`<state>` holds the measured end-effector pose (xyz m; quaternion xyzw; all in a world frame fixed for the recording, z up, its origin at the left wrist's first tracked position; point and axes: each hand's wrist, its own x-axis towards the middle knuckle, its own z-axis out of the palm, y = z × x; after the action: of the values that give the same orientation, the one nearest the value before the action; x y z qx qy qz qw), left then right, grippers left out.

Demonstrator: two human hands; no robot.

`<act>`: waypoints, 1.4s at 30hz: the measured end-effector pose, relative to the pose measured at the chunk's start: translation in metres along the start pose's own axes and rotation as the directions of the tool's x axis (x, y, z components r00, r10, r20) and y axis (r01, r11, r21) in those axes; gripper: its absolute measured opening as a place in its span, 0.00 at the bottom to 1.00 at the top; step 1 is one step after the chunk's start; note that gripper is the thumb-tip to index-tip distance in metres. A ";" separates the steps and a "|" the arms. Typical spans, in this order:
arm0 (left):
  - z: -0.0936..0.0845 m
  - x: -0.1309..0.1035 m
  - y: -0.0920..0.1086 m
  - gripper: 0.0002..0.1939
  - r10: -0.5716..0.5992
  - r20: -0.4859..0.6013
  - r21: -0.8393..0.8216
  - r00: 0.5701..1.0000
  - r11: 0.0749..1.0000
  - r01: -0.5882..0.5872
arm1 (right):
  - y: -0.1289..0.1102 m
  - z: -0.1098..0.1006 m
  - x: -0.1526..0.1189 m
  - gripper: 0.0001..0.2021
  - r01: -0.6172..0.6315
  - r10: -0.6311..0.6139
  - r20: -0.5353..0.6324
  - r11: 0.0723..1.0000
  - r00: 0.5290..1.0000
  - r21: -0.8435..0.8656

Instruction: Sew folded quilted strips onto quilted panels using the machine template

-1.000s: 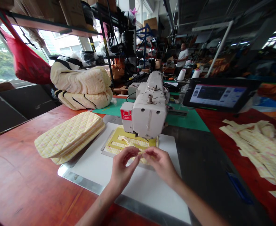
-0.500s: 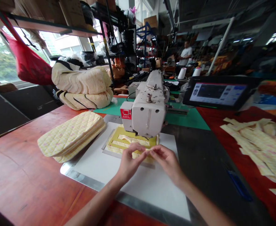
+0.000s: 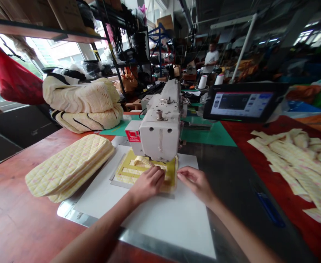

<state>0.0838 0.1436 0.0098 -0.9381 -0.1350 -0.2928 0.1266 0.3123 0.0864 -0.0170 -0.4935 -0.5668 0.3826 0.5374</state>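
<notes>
Standing beyond left hand (image 3: 149, 182), hold unclear, and slightly parted right hand (image 3: 197, 182): sewing machine (image 3: 159, 137); quilted stack (image 3: 67, 164) leftward

Mustard-yellow template (image 3: 171, 174) (plain white sheet (image 3: 177, 219))

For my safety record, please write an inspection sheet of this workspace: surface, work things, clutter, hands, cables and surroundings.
Surface: reddish-brown table; flat white paper-like sheet around the work.
Work things: flat yellow slotted template over quilted yellow fabric piece, by white metal sewing machine head; quilted yellow fabric stack at left.
Clutter: loose pale-yellow fabric strips heaped at right; slim blue tool nearby.
Hands: left hand over the template, right hand near its right edge; grips unclear.
Cables: thin black cable beside the machine.
Surroundings: loaded shelf; black-framed screen; white-shirted person behind.
</notes>
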 end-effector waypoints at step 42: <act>0.017 -0.017 -0.026 0.23 -0.191 0.218 -0.423 0.957 0.865 0.269 | -0.012 0.027 0.017 0.17 0.375 -0.171 0.336 0.324 0.926 -0.869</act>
<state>0.0707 0.1703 -0.0091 -0.9403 -0.1854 -0.2483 -0.1406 0.2851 0.1032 -0.0052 -0.5673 -0.8035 -0.0514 0.1728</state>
